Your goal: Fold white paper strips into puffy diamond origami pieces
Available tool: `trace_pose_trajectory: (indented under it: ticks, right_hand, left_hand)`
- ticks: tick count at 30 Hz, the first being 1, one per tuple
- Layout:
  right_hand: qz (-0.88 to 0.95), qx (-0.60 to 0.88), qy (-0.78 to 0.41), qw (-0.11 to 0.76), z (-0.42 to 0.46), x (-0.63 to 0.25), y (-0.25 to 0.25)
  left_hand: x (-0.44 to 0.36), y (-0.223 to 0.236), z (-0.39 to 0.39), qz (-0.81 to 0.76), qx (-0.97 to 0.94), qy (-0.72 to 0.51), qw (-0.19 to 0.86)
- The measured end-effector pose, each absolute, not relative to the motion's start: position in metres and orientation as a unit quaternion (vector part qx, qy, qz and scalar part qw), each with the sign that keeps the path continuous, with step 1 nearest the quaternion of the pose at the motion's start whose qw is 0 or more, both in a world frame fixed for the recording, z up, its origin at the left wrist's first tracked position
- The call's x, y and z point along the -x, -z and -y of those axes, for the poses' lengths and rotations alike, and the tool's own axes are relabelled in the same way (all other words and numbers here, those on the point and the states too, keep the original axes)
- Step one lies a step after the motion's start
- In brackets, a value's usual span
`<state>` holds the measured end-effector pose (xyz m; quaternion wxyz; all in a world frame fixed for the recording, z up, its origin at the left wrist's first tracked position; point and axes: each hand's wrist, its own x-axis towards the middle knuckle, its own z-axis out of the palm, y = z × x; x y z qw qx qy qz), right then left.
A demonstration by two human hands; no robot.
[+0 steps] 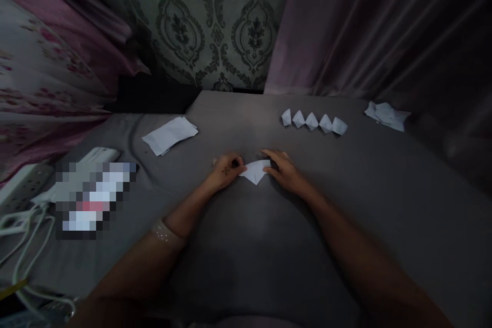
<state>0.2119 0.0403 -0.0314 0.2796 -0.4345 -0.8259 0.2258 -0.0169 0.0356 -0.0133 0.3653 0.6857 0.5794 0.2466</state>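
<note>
The left fingers (pixel 239 166) pinch the corner of a small folded paper (pixel 256 171), with the thumb on top and the index finger bent round toward it. This left hand (pixel 227 170) has a small dark mark on its back. On the right hand (pixel 285 170), I see the thumb touching the other end of the paper, while the index finger is stretched out beyond it, apart from the thumb. The remaining right fingers are partly hidden, so I cannot tell if they also grip from below. The folded paper is between the two hands, its pointed end turned toward the person. A pale bracelet (pixel 168 233) is around the left arm.

Under everything I see a grey cloth (pixel 238 266). Beyond the right hand, five folded pieces (pixel 311 121) stand in a slightly slanting row, close to each other. Farther to the right there is a loose pile of papers (pixel 388 116). Beyond the left hand lies a flat stack of sheets (pixel 170 136). Nearer on the left, I find an object covered by coarse squares (pixel 96 197), which I cannot identify, and beside it a power strip (pixel 19 187) with white cables (pixel 36 246). At the back is a patterned wall (pixel 215 25), between curtains.
</note>
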Motion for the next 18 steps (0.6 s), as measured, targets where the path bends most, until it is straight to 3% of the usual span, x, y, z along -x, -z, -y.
trace_pose_trajectory:
  ticks: [5,10,14,18]
  right_hand:
    - [0.781,0.470,-0.311,0.269,-0.041,-0.214,0.025]
    - [0.796,0.427,-0.336,0.268,-0.040,-0.217,0.012]
    - [0.829,0.418,-0.239,0.284,-0.029,-0.219,-0.004]
    - [0.875,0.410,-0.016,0.258,-0.010,-0.220,-0.016]
  left_hand:
    - [0.019,0.004,-0.027,-0.519,-0.662,-0.316,0.439]
    - [0.022,-0.004,-0.023,-0.485,-0.709,-0.302,0.413]
    - [0.025,-0.008,-0.019,-0.454,-0.810,-0.279,0.244]
    - [0.024,-0.009,-0.010,-0.386,-0.885,-0.261,-0.002]
